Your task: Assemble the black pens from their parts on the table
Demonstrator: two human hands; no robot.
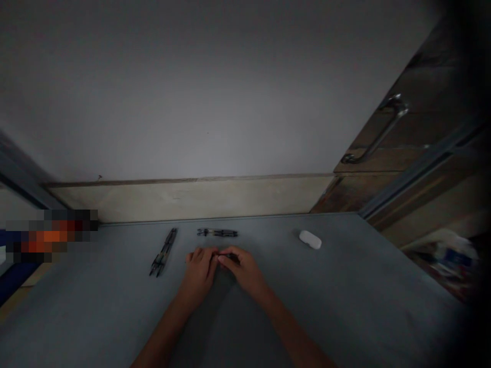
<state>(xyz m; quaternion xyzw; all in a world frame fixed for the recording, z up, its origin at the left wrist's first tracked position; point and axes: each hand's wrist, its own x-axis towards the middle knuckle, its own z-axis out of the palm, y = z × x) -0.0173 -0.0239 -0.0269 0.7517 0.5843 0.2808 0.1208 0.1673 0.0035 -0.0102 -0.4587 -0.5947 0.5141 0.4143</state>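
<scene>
My left hand (201, 266) is closed, its fingers curled over something small near the table's far side. Fingertip to fingertip with it, my right hand (241, 266) pinches a thin dark object (229, 255), mostly covered by the fingers, so its kind is unclear. Just beyond my hands lies a group of dark pens (218, 233), set roughly parallel to the table's back edge. Another cluster of dark pens (163, 252) rests at a slant to the left of my left hand. Both groups are apart from my hands.
A white rounded case (310, 239) sits on the grey table (345, 296) to the right. Behind the table rises a pale wall (215, 102). A metal handle (378, 135) is fixed to the wooden panel at right. Blurred items in plastic (454, 255) lie beyond the right edge.
</scene>
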